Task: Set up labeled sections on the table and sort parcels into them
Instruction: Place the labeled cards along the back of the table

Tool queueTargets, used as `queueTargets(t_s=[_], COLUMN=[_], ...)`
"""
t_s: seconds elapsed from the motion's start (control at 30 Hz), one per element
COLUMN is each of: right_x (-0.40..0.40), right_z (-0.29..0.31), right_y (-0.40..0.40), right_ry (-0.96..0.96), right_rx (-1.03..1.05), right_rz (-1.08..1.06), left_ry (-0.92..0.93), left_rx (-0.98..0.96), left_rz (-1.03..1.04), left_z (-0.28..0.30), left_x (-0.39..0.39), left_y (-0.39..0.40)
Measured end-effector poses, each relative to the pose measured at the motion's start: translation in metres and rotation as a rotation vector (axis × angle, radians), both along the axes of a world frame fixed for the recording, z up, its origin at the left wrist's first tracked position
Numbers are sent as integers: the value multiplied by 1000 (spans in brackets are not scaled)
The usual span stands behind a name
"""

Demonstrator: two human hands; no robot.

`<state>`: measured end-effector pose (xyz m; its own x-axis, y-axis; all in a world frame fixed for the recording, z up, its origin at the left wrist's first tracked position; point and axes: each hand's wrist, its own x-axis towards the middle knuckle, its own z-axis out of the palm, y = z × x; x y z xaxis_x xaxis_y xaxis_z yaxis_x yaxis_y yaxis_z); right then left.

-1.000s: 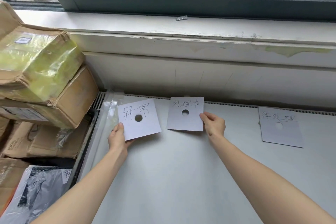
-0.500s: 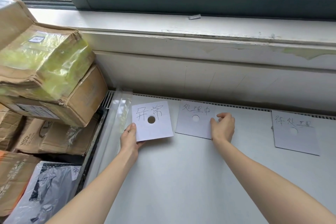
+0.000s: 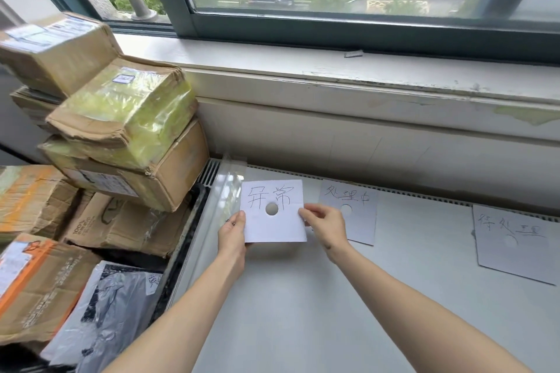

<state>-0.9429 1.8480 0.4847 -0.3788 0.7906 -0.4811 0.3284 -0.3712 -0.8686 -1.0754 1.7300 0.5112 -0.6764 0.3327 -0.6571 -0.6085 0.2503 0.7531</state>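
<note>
A square white paper card with a round punched hole (image 3: pixel 274 210), handwritten 异常, is held just above the far left corner of the smooth pale grey counter (image 3: pixel 333 312). The left hand (image 3: pixel 231 235) has its grip pinching the card's left edge, and the right hand (image 3: pixel 325 225) has its grip pinching the right edge.

Two more holed paper cards lie flat along the counter's back edge: the middle card (image 3: pixel 360 218) reads 处理中, and the far right card (image 3: pixel 515 247) reads 待处理. Bare counter stretches wide in front of them.

Beyond the counter's left edge sits a heap of crumpled brown cardboard parcels (image 3: pixel 121 136), some wrapped in glossy yellowish tape, with a grey plastic mailer bag (image 3: pixel 112 306) below.
</note>
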Motion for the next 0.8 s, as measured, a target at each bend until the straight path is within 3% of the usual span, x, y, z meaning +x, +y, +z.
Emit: queueTargets(t_s=[0.13,0.33,0.4,0.47,0.57,0.8], right_x=[-14,-32,-36,-41,-48,-59], right_z=[-6,-7,-9,-11,-15,-30], right_y=[-14,-23,-25,-31,-42,-57], right_ry=[14,42,24,-3,-35,-98], right_rx=[-44,-76,-57,-36,-4,37], right_rz=[-13,-204,-242,-268,-271,-327], left_ry=[89,858,863,738,648,653], left_rx=[-24,-480,-655,-777,-811,-686], left_rz=[-111,-240,-374,-539,-729,-671], left_z=[1,14,4,-9,-24,-27], left_x=[-11,-49,-68,-82,-88,-82], left_y=[-7,-36,-49,-65,-87,-90])
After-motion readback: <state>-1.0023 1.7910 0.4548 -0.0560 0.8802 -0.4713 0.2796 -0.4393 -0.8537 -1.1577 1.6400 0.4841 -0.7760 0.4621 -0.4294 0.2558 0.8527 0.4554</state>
